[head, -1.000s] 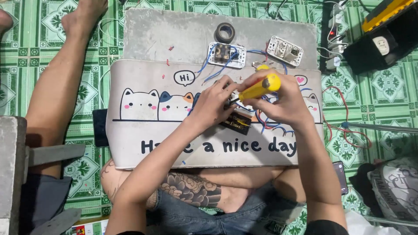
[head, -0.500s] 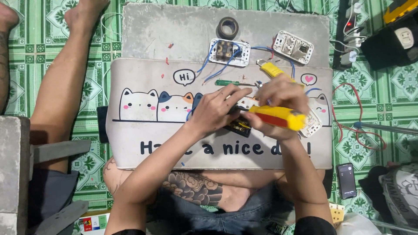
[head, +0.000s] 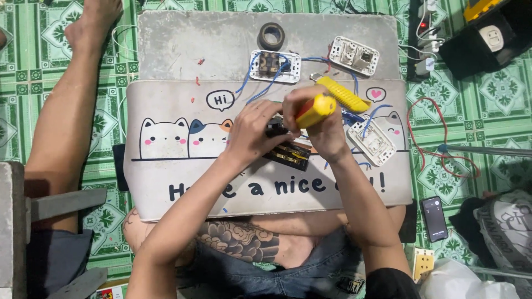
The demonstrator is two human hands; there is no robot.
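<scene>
Seen from above, a person sat cross-legged on a green patterned tiled floor [head: 33, 33] with a pale rectangular mat printed with cartoon cats [head: 166, 182] laid across the lap. Near the middle of the mat, the left hand [head: 256, 132] was curled closed around a small black electrical part with brass-coloured strips [head: 288, 154], pressing it onto the mat. The right hand [head: 318, 127], touching the left, was closed around the yellow plastic handle of a screwdriver [head: 315, 111], whose tip was hidden between the two hands, so it could not be told exactly where it met the part.

Just beyond the right hand, towards the mat's far edge, lay a yellow utility knife [head: 341, 93]. Near the mat's right edge sat a white rectangular switch plate [head: 372, 144] with thin blue wires [head: 360, 119] running to it. A grey board [head: 210, 44] lay beyond the mat; on it stood a dark roll of tape [head: 272, 36] at the far edge, a white socket module with blue wires [head: 274, 65] at its near edge, and a second white socket plate [head: 354, 55] towards the right. On the floor to the right lay a red wire loop [head: 426, 133] and a dark mobile phone [head: 434, 218]. Another person's bare leg [head: 66, 116] stretched along the left side.
</scene>
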